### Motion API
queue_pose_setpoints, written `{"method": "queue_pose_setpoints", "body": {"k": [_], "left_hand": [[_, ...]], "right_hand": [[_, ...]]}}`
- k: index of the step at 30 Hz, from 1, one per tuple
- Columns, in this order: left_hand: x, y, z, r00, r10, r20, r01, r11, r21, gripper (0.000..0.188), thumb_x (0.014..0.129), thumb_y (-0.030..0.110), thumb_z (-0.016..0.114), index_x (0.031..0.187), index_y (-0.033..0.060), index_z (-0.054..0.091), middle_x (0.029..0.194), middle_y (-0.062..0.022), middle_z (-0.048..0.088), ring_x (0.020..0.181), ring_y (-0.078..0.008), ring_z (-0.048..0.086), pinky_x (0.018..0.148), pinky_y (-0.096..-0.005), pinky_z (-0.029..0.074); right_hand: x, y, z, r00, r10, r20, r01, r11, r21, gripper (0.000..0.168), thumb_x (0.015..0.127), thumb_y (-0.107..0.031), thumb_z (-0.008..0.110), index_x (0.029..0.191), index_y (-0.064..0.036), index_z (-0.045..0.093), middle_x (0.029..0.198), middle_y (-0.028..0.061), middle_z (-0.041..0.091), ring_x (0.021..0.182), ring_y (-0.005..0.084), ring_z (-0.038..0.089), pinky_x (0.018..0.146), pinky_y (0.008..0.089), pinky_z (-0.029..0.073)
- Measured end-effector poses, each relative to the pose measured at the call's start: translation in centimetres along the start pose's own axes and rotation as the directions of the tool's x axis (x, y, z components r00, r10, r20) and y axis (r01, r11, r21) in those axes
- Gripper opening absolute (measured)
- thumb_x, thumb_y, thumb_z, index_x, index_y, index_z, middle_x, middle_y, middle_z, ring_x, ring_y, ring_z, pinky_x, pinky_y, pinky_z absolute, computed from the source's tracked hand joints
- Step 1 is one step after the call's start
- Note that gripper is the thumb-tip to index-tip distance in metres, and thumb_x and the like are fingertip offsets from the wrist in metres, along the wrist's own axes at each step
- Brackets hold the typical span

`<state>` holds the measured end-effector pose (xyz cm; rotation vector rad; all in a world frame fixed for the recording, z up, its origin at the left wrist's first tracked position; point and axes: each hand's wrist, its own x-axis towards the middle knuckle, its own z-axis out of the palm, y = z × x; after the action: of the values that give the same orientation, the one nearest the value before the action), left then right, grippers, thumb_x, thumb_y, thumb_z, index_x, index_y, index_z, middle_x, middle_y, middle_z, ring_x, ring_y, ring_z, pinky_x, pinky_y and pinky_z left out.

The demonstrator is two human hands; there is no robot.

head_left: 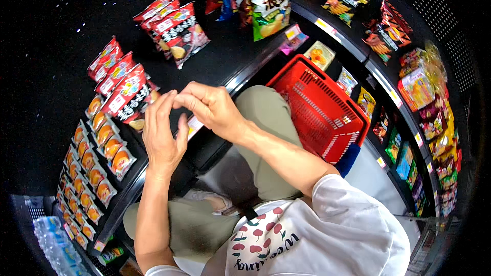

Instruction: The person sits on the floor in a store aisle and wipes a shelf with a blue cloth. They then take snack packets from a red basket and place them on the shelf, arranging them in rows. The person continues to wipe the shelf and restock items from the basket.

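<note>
My left hand is raised before the shelf, its fingers extended and its thumb apart, with nothing seen in it. My right hand has curled fingers, and its thumb and index finger meet at the left fingertips. No item shows between them. Just behind my left fingers stands a red and black bag of potato chips, partly covered by them. It is the front one of a short row on the black shelf. A second row of matching chip bags stands farther along.
A red shopping basket sits by my right knee. Rows of packaged round buns fill the shelf's left end. A white and green snack bag stands at the back. Bottled water is at lower left; snack shelves curve along the right.
</note>
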<state>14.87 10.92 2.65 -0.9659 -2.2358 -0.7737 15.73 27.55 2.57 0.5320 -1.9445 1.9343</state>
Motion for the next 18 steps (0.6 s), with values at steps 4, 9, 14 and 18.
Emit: {"method": "queue_pose_setpoints", "body": {"k": [4,9,14,18], "left_hand": [[0.7,-0.3,2.2,0.976,-0.115,0.185,0.120,0.993,-0.019,0.046,0.089,0.000,0.061,0.134,0.0002,0.053,0.128,-0.0203,0.058,0.119,-0.0392,0.056,0.103,-0.0445,0.044],[1.4,0.0,4.4,0.917,-0.180,0.356,0.187,0.982,0.016,0.050,0.089,0.004,0.063,0.138,-0.0011,0.051,0.134,-0.0219,0.055,0.125,-0.0397,0.052,0.108,-0.0442,0.041],[1.0,0.0,6.2,0.870,-0.156,0.468,0.131,0.988,0.085,0.055,0.085,0.006,0.068,0.137,-0.0009,0.052,0.137,-0.0215,0.054,0.124,-0.0394,0.051,0.107,-0.0444,0.042],[1.1,0.2,6.9,0.848,-0.160,0.505,0.081,0.981,0.174,0.057,0.081,0.008,0.072,0.135,0.0007,0.054,0.135,-0.0195,0.055,0.121,-0.0380,0.052,0.105,-0.0438,0.044]], "right_hand": [[-2.0,-2.1,-3.9,0.996,-0.060,-0.070,0.057,0.997,-0.045,0.026,0.103,-0.018,0.054,0.096,0.002,0.068,0.084,0.0082,0.067,0.075,0.0115,0.063,0.066,0.0291,0.050],[-3.9,0.3,-12.6,0.871,0.175,-0.458,-0.201,0.980,-0.007,0.028,0.106,-0.025,0.050,0.100,-0.006,0.071,0.071,-0.0035,0.053,0.060,0.0035,0.045,0.053,0.0218,0.037],[-10.0,13.5,-23.6,0.777,0.337,-0.531,-0.530,0.806,-0.264,0.018,0.100,-0.007,0.055,0.112,0.000,0.067,0.088,0.0072,0.067,0.077,0.0128,0.062,0.067,0.0275,0.053],[-14.4,20.7,-28.0,0.861,0.314,-0.401,-0.509,0.541,-0.670,0.027,0.090,0.004,0.056,0.115,-0.002,0.066,0.109,0.0169,0.067,0.101,0.0308,0.066,0.089,0.0402,0.053]]}}
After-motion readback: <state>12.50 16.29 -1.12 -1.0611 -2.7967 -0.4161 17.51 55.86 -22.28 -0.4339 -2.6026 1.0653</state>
